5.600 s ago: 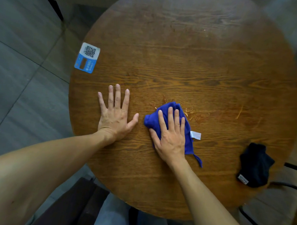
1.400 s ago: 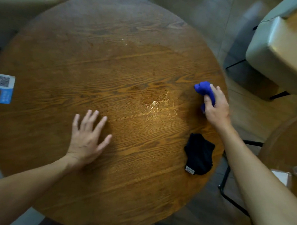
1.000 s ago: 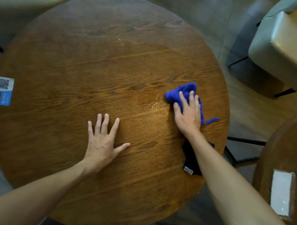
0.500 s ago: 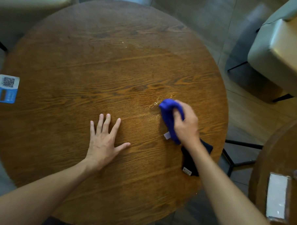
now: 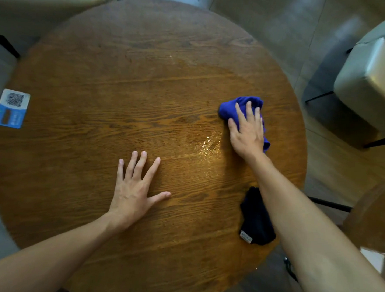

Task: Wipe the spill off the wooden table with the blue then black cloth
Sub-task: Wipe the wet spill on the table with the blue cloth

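While pressing the blue cloth [image 5: 233, 105] flat-fingered with the right hand [image 5: 248, 135], just right of the spill [image 5: 207, 145] on the wooden table [image 5: 123, 87], seems soft and floppy, so scrunch the bunched top.

Blue QR-code sticker [image 5: 11, 108] at left, pale cushioned chair [image 5: 370, 87] upper right; grey tiled floor [image 5: 269, 23] beyond

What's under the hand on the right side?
A bunched blue cloth lies under the right hand, pressed onto the wooden table. The table beneath the cloth is covered, so any wetness there cannot be seen. A shiny wet patch shows beside the hand.
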